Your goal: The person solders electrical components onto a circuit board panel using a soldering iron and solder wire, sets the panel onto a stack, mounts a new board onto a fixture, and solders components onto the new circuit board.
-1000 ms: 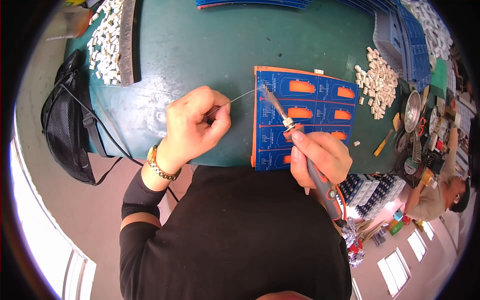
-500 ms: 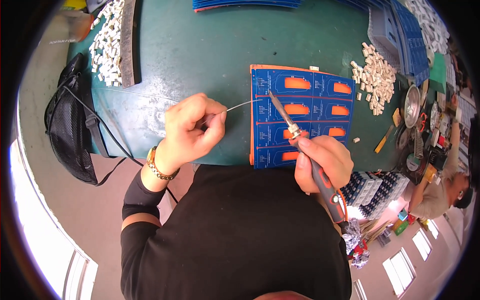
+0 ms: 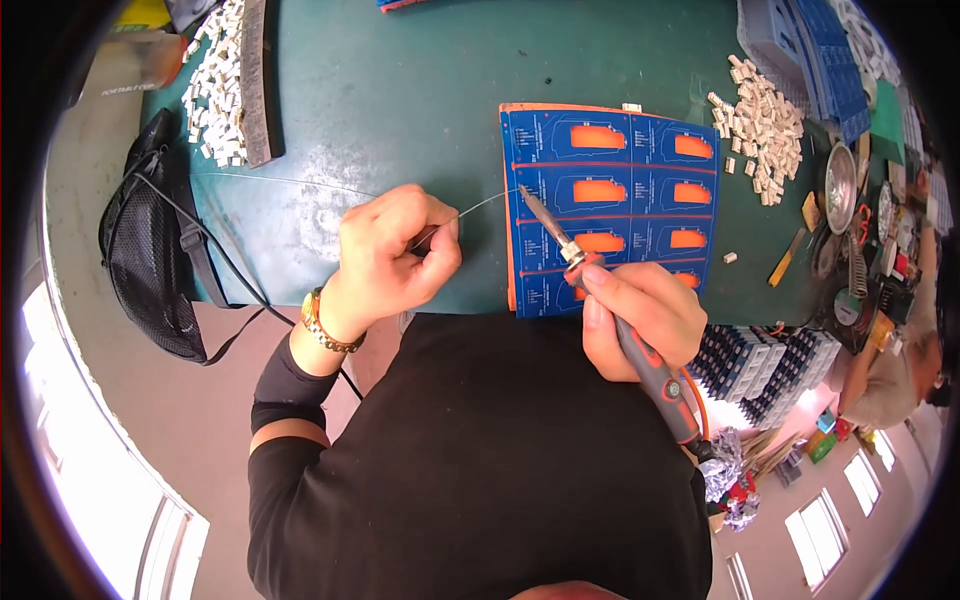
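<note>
A blue circuit board panel point(image 3: 645, 190) with orange showing through its cutouts lies near the table's front edge. My right hand point(image 3: 645, 315) grips a soldering iron point(image 3: 650, 370) by its grey and red handle. The iron's tip slants up and left to the left side of the panel's second row. My left hand point(image 3: 395, 250), left of the panel, pinches a thin solder wire point(image 3: 485, 205). The wire's free end reaches the board at the iron's tip; whether the two touch is too small to tell. Behind the left hand the wire trails off leftward across the table.
Piles of small white connectors lie at far left point(image 3: 215, 110) and right point(image 3: 765, 130), the left one beside a dark bar point(image 3: 257, 90). A black mesh bag point(image 3: 150, 260) hangs at the left edge. Blue boards point(image 3: 825, 60), a metal dish point(image 3: 840, 185) and a yellow-handled tool point(image 3: 787, 258) sit right.
The iron's tip has moved left and toward me over the panel, coming to the wire's end. My left hand keeps its pinch on the wire. The whole view has shifted slightly.
</note>
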Demonstrator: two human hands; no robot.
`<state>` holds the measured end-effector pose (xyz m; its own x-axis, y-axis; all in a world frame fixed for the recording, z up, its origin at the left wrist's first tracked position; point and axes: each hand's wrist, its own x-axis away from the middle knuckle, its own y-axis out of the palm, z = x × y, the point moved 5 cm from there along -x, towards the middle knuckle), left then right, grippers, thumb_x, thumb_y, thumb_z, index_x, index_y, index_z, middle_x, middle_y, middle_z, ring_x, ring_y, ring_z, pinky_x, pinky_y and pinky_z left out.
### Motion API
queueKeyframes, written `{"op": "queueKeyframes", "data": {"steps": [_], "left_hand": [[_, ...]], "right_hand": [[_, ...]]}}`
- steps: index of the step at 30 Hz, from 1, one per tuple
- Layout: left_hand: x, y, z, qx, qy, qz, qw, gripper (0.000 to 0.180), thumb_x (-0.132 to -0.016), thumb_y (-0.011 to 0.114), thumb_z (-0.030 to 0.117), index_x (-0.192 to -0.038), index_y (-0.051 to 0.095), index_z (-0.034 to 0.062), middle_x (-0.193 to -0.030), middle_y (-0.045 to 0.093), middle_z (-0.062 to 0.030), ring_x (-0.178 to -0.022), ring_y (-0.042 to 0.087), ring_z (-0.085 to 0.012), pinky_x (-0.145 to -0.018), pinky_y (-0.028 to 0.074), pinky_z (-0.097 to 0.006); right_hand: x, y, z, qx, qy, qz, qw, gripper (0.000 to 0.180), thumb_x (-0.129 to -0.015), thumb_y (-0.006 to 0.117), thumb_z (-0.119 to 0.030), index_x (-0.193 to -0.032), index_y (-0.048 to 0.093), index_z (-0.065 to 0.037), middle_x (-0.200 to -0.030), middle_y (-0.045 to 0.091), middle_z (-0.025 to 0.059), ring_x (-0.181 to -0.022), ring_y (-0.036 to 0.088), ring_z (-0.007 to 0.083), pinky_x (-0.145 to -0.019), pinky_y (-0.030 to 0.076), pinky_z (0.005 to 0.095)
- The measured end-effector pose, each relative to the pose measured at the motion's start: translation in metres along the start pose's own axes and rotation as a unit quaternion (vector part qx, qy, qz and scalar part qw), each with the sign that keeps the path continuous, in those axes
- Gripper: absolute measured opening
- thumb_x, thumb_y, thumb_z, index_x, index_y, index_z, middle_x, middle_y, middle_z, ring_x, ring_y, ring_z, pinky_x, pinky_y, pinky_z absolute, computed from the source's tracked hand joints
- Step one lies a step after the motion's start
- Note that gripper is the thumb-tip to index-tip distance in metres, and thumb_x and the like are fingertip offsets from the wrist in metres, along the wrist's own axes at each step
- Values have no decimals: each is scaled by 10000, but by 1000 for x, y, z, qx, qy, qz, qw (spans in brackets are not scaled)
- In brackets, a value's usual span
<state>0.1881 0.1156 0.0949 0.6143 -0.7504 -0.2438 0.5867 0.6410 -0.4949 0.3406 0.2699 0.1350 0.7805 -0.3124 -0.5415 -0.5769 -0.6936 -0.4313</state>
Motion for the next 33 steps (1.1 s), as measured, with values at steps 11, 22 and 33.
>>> {"op": "queueKeyframes", "data": {"steps": [11, 22, 33], "left_hand": [[-1, 4, 4, -35, 27, -4, 999, 138, -686, 613, -62, -702, 563, 65, -619, 542, -23, -460, 495, -136, -428, 399, -255], [-1, 11, 8, -39, 27, -14, 999, 125, -699, 613, -51, -723, 577, 66, -631, 552, -40, -490, 535, -170, -450, 428, -278], [-2, 13, 10, -42, 34, -21, 998, 122, -700, 612, -49, -734, 582, 65, -636, 555, -47, -493, 541, -179, -450, 429, -282]], "right_hand": [[5, 2, -2, 20, -15, -3, 1000, 363, -621, 642, 52, -974, 697, -11, -630, 564, 51, -487, 545, 161, -440, 424, 246], [10, -1, -1, 7, -24, -51, 998, 352, -665, 628, 77, -1011, 663, 20, -716, 615, 94, -539, 579, 165, -478, 471, 248], [18, -5, -3, 16, -34, -124, 992, 346, -738, 623, 84, -1082, 616, 55, -833, 666, 150, -623, 621, 172, -533, 525, 245]]}}
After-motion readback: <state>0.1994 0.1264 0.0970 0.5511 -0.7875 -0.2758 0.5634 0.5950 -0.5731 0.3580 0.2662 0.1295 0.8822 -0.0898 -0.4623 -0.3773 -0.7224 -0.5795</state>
